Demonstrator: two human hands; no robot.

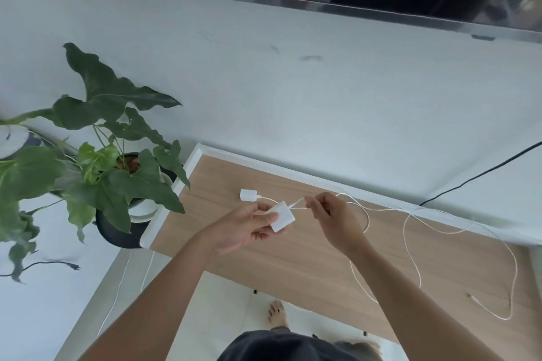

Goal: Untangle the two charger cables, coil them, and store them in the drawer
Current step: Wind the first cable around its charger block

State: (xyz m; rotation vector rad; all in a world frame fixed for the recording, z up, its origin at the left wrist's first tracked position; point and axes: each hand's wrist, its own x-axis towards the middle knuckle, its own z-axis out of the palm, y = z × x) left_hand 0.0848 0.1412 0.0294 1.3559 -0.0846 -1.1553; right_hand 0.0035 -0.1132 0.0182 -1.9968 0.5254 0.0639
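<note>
Your left hand [243,226] holds a white brick [282,216] just above the wooden top [293,258], thumb on its upper face and fingers curled beneath; the brick is squarish with rounded corners and sits tilted, its far corner aimed at your right hand [334,220]; a thin white cable [297,203] leaves that corner, and your right hand pinches it between thumb and forefinger just beside the brick, the other fingers loosely curled.

Behind the brick a smaller white plug [247,195] lies flat on the top, its long axis running left to right; its lead leaves the right end and passes behind the brick.

To your right the loose runs [384,209] lie on the top in slack loops, crossing near the far edge; which strand belongs to which charger you cannot tell; one long loop sweeps toward the front right corner, and a connector end [472,296] lies near the front edge; two white strands [118,287] hang off the left side.

A plant [96,155] stands left of the top; a black cord [481,174] runs along the wall at right.
</note>
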